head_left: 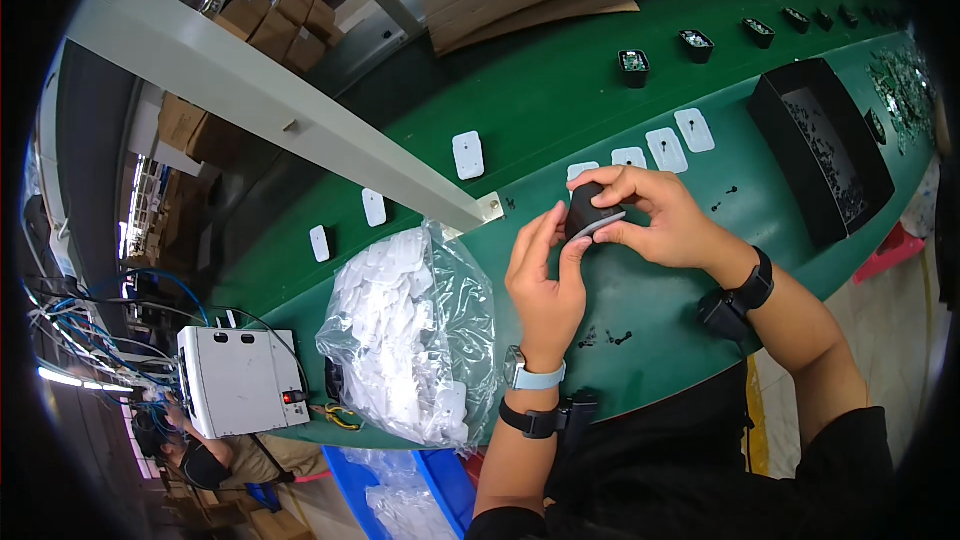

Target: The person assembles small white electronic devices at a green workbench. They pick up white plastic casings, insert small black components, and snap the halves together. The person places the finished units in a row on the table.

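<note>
Green belt (560,110) runs across the bench. At the far left sits a grey box (240,380), then a clear bag (410,330) of white plates. Next the left hand (545,285), fingers curled up against a small black case (590,212) with a white plate at its lower edge, held above the belt. The right hand (660,220) pinches the case from the other side. Beyond lies a row of white plates (670,148), then a black tray (825,145).

sleeves: black, short | left wrist (533,377): pale-blue watch, black band | right wrist (752,288): black band
</note>
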The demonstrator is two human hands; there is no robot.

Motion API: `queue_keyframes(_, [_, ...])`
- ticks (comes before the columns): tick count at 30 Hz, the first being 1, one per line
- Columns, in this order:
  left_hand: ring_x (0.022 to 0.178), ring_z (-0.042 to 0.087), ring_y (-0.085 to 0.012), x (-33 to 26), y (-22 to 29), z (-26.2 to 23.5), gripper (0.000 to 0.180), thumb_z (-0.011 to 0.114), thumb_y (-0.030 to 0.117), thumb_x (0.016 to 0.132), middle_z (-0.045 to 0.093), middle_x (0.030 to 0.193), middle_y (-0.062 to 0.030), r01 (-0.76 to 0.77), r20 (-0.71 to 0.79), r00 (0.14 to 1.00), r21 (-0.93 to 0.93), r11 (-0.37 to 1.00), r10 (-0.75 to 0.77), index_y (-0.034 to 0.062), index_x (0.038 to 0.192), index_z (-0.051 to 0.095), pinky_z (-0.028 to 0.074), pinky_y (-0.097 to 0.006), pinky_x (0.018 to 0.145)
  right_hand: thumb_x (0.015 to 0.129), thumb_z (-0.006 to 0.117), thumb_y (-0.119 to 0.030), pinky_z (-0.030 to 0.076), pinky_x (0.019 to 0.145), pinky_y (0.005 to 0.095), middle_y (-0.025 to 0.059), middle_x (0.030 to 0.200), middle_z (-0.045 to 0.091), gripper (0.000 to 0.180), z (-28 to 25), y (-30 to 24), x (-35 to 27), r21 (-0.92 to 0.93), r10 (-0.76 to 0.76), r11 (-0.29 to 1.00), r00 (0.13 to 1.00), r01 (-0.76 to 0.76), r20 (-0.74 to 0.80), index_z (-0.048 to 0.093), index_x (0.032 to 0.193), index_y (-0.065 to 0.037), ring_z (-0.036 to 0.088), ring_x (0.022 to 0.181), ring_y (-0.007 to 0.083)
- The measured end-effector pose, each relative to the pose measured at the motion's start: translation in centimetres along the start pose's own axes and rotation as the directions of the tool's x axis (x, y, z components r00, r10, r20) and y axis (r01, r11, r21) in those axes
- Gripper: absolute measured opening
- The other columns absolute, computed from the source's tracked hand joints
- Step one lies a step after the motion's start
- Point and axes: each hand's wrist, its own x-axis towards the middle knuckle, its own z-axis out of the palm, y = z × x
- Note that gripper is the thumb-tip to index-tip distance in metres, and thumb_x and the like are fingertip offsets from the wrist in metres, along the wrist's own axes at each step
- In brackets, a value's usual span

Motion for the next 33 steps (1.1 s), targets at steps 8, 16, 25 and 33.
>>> queue_keyframes(8, [0.101,0.066,-0.0265,-0.2,0.4,0.3,0.031,0.058,-0.007,0.092,0.061,0.112,-0.016,-0.038,-0.002,0.999,0.104,0.994,0.039,-0.0064,0.123,0.06,0.055,-0.036,0.088,0.08,0.077,0.002,0.055,0.093,0.0377,0.0182,0.128,0.067,0.032,1.0,-0.4,-0.1,-0.222,-0.068,0.973,0.998,0.068,0.008,0.061,0.108,-0.004,0.069,0.112,0.033])
queue_keyframes(16, [0.105,0.059,-0.027,0.2,-0.6,0.4,0.046,0.065,0.009,0.097,0.053,0.129,-0.0181,-0.002,-0.213,0.976,0.156,0.988,0.035,-0.0049,0.138,0.048,0.051,-0.037,0.091,0.088,0.072,0.003,0.054,0.094,0.0356,0.0147,0.125,0.062,0.032,1.4,3.4,5.1,0.107,0.183,0.977,0.983,-0.183,0.014,0.056,0.116,-0.001,0.063,0.111,0.0186])
queue_keyframes(25, [0.104,0.059,-0.0361,0.1,0.5,-0.1,0.021,0.065,0.002,0.085,0.063,0.107,-0.0158,-0.11,-0.21,0.966,0.196,0.974,0.151,0.0001,0.106,0.065,0.049,-0.043,0.091,0.085,0.08,-0.022,0.053,0.087,0.0381,0.0142,0.103,0.07,0.041,-4.8,12.3,14.1,-0.627,0.412,0.695,0.91,-0.353,-0.056,0.064,0.115,0.0,0.066,0.093,0.0247])
queue_keyframes(33, [0.094,0.062,-0.0422,-2.1,4.0,-6.8,0.015,0.059,0.004,0.086,0.064,0.101,-0.0233,0.204,-0.045,0.971,0.662,0.722,-0.234,-0.0035,0.098,0.065,0.05,-0.05,0.081,0.092,0.073,-0.03,0.05,0.09,0.036,0.0156,0.118,0.062,0.045,-3.4,5.3,12.6,-0.708,0.004,0.681,0.967,-0.19,-0.255,0.061,0.127,-0.003,0.06,0.098,0.0233])
